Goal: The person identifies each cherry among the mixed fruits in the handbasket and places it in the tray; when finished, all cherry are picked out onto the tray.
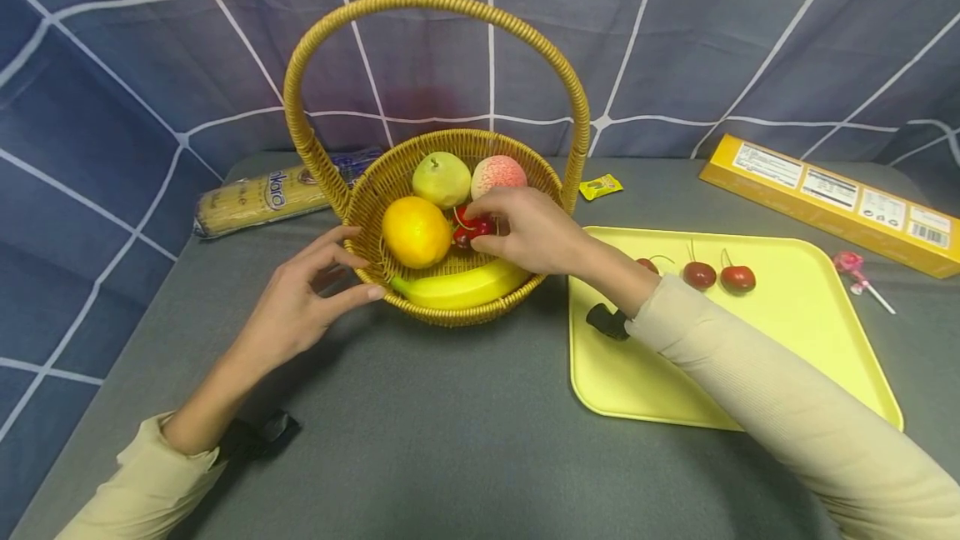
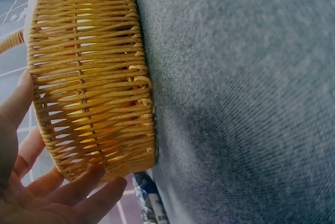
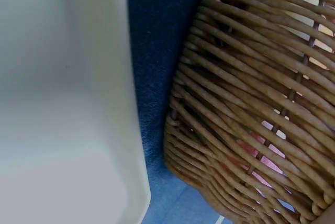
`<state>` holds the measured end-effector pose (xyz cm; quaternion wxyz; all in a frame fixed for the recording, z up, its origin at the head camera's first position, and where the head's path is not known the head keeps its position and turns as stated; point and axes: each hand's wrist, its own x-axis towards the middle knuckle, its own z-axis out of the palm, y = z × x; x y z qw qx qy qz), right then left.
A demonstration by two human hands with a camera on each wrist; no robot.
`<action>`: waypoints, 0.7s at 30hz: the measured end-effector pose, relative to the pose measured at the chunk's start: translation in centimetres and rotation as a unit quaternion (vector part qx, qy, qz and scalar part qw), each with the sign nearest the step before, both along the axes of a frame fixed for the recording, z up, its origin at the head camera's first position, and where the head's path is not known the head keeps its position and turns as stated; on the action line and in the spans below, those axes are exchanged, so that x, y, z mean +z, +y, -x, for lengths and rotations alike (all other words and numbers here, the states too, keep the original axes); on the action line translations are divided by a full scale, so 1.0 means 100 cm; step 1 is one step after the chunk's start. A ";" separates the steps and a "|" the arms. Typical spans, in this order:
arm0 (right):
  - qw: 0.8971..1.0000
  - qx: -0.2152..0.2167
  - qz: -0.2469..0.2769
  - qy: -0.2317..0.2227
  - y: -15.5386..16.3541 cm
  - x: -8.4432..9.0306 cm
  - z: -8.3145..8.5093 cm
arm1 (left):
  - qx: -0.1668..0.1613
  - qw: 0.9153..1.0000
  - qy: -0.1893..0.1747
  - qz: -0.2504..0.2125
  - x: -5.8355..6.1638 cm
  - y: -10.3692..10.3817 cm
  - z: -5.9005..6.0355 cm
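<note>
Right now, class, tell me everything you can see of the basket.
The basket is round, woven from golden-yellow wicker, with a tall arched handle. It stands upright on the grey table, left of the yellow tray. It holds fruit. The left hand touches its outer wall with straight fingers; the right hand reaches inside, pinching cherries.

Golden woven basket [image 1: 450, 311], yellow tray [image 1: 810, 332], dark red cherries [image 1: 699, 275], blue backdrop [image 1: 112, 90] with white grid lines at twelve o'clock.
</note>
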<state>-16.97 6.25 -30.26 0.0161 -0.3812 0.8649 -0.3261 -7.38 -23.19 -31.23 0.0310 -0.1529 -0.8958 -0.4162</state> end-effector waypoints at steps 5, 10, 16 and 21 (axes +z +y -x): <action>0.999 -0.008 0.041 0.012 0.006 0.002 -0.006 | 0.000 1.000 0.002 0.002 -0.001 0.001 0.000; 0.998 -0.007 0.056 0.027 0.020 0.007 -0.021 | -0.002 1.000 0.006 0.003 -0.001 0.002 0.001; 0.997 -0.009 0.076 0.027 0.042 0.015 -0.041 | -0.002 1.000 0.004 0.000 -0.001 0.001 0.001; 0.995 -0.013 0.093 0.040 0.061 0.020 -0.054 | 0.002 1.000 0.005 0.001 0.000 0.001 0.001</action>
